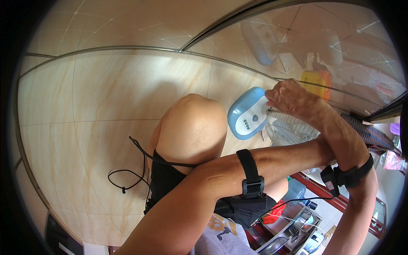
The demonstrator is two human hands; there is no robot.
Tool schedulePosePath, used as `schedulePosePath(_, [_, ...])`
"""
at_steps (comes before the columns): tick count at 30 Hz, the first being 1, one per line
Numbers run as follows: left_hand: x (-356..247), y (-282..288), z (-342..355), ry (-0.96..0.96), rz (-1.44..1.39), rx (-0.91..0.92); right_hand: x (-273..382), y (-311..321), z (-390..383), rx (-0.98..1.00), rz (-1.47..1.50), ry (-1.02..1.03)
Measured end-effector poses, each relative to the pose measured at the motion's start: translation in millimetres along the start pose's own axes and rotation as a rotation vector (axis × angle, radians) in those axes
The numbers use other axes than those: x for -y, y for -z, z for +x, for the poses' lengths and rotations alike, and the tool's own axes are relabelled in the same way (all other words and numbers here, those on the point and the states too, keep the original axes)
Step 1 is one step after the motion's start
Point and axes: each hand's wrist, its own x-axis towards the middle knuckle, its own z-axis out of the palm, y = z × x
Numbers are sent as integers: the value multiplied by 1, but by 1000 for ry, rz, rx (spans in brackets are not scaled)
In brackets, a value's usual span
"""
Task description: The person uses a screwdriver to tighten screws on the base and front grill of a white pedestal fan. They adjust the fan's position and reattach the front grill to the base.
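An electric fan lies tipped over on the floor, its blue and white base [248,114] with a knob and buttons facing up. Beside the base is the fan's round wire grille [289,129], partly behind my arms. My right hand [291,97] is at the base's right edge, by the joint between base and grille. Its fingers are curled closed, and whatever they hold is hidden. My left forearm [284,160] reaches across beneath the right one. That forearm covers my left hand, which is near the grille. Black straps with buckles circle both my forearms.
My bare knee [193,123] is left of the fan. A black cable [127,172] loops over the tiled floor [106,93]. Glossy cabinet doors [127,25] border the far side, mirroring the fan and a yellow-orange object [314,83]. A rack [293,238] with pots stands lower right.
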Motion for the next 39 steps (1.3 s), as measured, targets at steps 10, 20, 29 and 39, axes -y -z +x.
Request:
schedulePosePath(10, [-4,5,-1,12,72,2,0,-8,-2,-4,42,-60])
schedulePosePath(20, [-2,2,-1,3,-92,-37,2,-2,-6,-68,175,-109])
schedulePosePath(29, [-14,14,-1,42,-4,-5,4,4,-1,-15,237,-113])
schedulePosePath(39, [-2,7,-1,-17,-127,-37,5,4,-5,21,111,-109])
